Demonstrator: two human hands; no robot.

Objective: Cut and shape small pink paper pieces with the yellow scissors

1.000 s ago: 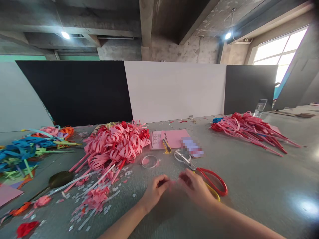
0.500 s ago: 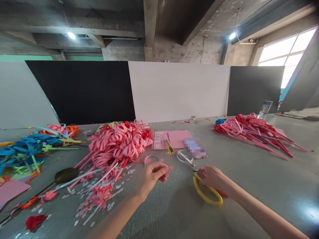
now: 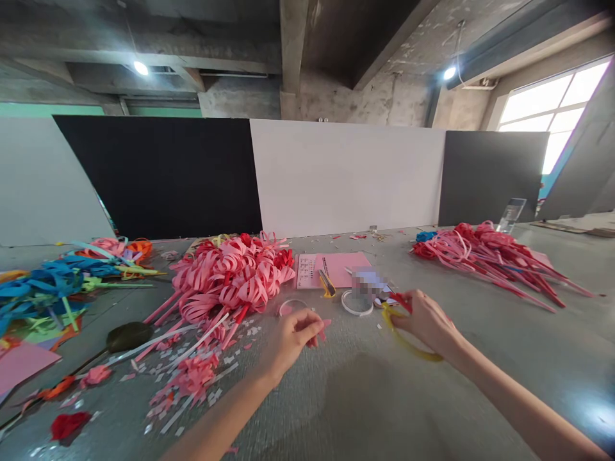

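My left hand (image 3: 291, 338) is closed, pinching a small pink paper piece (image 3: 325, 325) just above the grey table (image 3: 480, 358). My right hand (image 3: 425, 320) is closed on the red and yellow handles of a pair of scissors (image 3: 402, 326), raised a little off the table to the right of the left hand. The scissors' blades point up and left toward a blurred flat object (image 3: 369, 285). A roll of clear tape (image 3: 356, 303) lies just left of the scissors. Another tape ring (image 3: 291, 307) lies beyond my left hand.
A heap of pink and red curled paper strips (image 3: 230, 278) lies left of centre, with scraps (image 3: 189, 378) spilled in front. A second heap (image 3: 485, 256) lies far right. Blue, green and orange strips (image 3: 52, 288) sit at the left. A pink sheet (image 3: 331, 267) and yellow cutter (image 3: 327, 285) lie behind.
My right hand moved away from the left, took hold of the scissors and lifted them toward the blurred object. My left hand kept the pink piece and shifted slightly left.
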